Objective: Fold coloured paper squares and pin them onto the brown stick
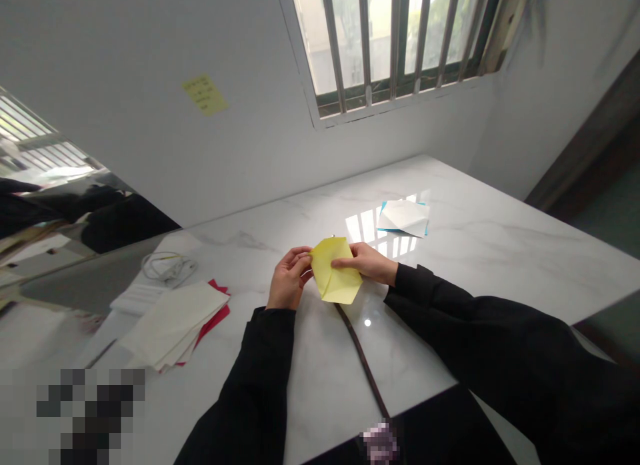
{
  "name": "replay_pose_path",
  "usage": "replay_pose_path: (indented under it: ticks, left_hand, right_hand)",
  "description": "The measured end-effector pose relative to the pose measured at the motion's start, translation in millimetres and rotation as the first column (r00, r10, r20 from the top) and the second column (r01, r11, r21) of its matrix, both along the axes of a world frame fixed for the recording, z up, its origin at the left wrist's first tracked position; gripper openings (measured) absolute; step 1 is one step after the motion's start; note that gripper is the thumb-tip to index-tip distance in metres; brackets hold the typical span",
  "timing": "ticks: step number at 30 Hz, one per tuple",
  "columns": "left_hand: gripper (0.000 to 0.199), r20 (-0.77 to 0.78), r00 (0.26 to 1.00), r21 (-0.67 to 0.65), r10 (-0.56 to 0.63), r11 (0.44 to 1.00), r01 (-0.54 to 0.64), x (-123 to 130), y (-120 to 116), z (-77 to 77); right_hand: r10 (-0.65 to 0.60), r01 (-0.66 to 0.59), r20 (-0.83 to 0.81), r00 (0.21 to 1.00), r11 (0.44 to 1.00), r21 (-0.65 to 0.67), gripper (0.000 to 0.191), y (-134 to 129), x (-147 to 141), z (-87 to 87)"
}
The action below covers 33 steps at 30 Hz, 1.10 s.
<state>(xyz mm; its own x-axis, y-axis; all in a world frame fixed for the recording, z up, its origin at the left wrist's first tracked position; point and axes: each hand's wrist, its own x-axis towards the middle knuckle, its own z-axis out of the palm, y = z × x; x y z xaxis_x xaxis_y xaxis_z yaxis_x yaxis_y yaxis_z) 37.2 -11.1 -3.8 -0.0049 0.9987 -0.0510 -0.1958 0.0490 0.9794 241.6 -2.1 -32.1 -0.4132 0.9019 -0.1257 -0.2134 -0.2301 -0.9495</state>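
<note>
Head view: yellow paper (340,278) over worktop (500,265);
Left hand (289,278): pinched on its left edge;
Right hand (373,262): clamped on its right side;
Blue-edged papers (404,217): toward far corner

Shows glossy white with grey veining across the bench (500,258), and catches barred window light toward the far side. At left, carries fanned pale sheets (175,322) with red paper (213,324) jutting from beneath, a loosely coiled cable (170,269) just beyond. Farther right, bears white paper (404,216) over blue paper (383,207).
</note>
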Motion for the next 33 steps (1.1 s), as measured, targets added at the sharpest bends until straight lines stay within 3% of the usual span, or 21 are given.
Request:
replay_pose_path:
  ticks: [7,14,20,27,33]
  left_hand:
    - [0.027,-0.107,0.993,0.038,-0.056,0.997,0.061,2.7,-2.3,2.6]
    - [0.040,-0.175,0.980,0.056,-0.100,0.992,0.111,6.3,-3.7,-2.0]
    - [0.044,-0.126,0.986,0.027,-0.112,0.993,0.117,4.3,-2.1,-6.2]
    - [0.049,-0.207,0.977,0.089,-0.044,0.994,0.064,-3.6,6.4,-19.2]
    - [0.055,-0.121,0.989,0.029,-0.082,0.996,0.086,1.4,0.9,-8.7]
  right_hand:
    - [-0.004,0.005,0.022,1.000,1.000,-0.008,0.019,-0.2,-0.6,1.4]
    - [0.019,-0.020,0.066,0.998,1.000,0.008,0.023,-2.5,0.1,3.3]
    - [0.081,-0.081,0.013,0.997,0.997,0.000,0.026,-1.6,-1.0,-0.4]
    - [0.078,-0.078,0.007,0.997,0.997,-0.017,0.026,-5.4,1.9,12.5]
    - [0.091,-0.090,-0.012,0.996,0.996,0.016,0.031,-3.7,2.6,7.6]
